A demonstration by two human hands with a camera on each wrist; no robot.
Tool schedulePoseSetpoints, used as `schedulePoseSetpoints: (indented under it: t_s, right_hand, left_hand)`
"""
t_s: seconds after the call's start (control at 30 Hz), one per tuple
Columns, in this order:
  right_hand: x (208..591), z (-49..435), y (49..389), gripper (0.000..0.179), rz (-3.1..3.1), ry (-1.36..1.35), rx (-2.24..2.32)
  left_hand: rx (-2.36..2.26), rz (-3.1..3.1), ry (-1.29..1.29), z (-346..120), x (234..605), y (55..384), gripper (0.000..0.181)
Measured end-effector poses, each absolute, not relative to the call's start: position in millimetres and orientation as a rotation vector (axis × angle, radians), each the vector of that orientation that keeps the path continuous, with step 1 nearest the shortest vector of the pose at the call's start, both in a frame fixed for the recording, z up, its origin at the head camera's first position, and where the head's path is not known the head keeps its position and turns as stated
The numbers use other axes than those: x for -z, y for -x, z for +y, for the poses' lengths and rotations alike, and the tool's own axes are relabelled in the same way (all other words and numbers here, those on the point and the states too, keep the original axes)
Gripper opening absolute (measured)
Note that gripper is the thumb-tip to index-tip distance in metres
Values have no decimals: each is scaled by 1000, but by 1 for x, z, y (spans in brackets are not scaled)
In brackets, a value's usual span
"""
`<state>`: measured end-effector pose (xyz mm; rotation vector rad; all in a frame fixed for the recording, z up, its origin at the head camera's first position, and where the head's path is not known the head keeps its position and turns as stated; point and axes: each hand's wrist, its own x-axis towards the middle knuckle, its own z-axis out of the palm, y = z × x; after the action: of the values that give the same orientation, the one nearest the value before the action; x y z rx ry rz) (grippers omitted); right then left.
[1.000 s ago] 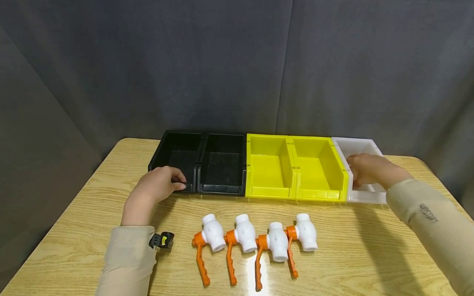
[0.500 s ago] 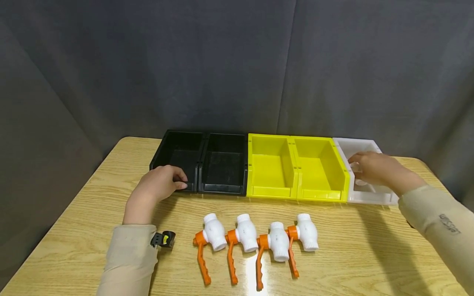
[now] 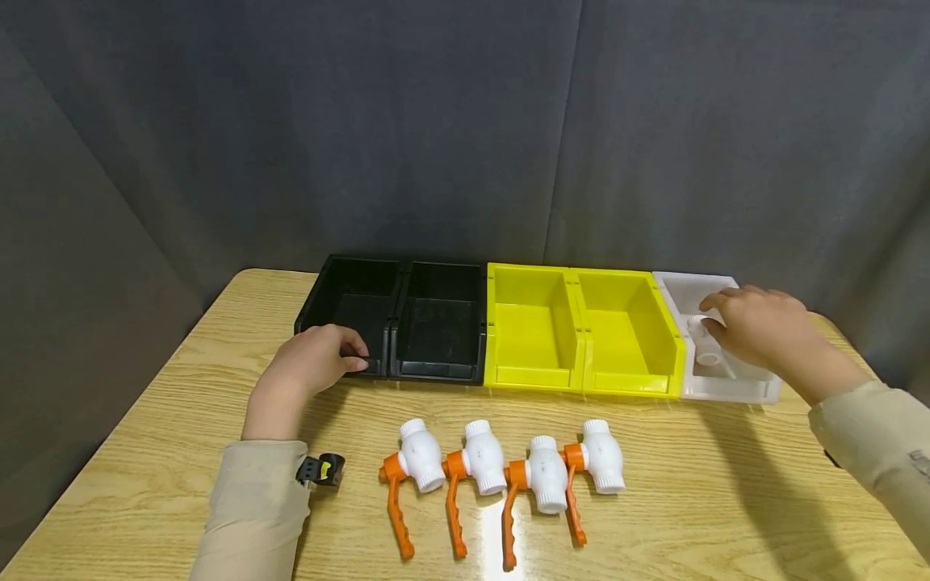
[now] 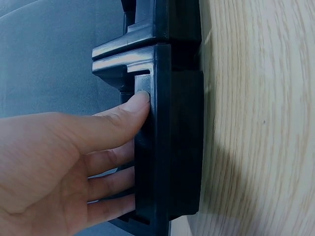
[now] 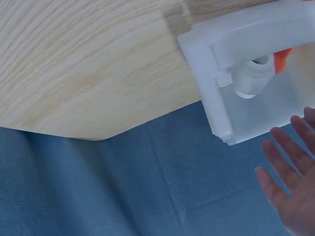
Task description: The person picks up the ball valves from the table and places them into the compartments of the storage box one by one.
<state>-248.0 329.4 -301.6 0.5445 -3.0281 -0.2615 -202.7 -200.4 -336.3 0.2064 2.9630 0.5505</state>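
My left hand (image 3: 308, 363) pinches the front lip of the leftmost black bin (image 4: 160, 132). In the left wrist view its thumb lies on the lip and the fingers reach behind it. Over the right side of the white bin (image 3: 730, 390), my right hand (image 3: 759, 323) is held with its fingers spread and nothing in them. A white ball valve (image 5: 253, 76) lies inside that bin; a bit of its orange handle (image 5: 281, 60) shows in the right wrist view. The fingers are apart from the valve.
Two yellow bins (image 3: 534, 377) and a second black bin (image 3: 436, 371) stand in the same row. Several white ball valves (image 3: 483, 458) with orange handles lie on the wooden table (image 3: 174, 403) in front. A grey curtain (image 3: 450, 129) hangs behind.
My right hand has let go of the ball valve in the white bin, risen and drawn to the right, uncovering it. The left hand has stayed on the black bin's lip.
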Motion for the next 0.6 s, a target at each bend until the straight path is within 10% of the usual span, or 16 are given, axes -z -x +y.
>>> schedulePoseSetpoints:
  t_s: [0.6]
  right_hand:
    - [290, 328, 215, 22, -2721, -536, 185]
  left_hand:
    - [-546, 2964, -201, -201, 335, 202, 16]
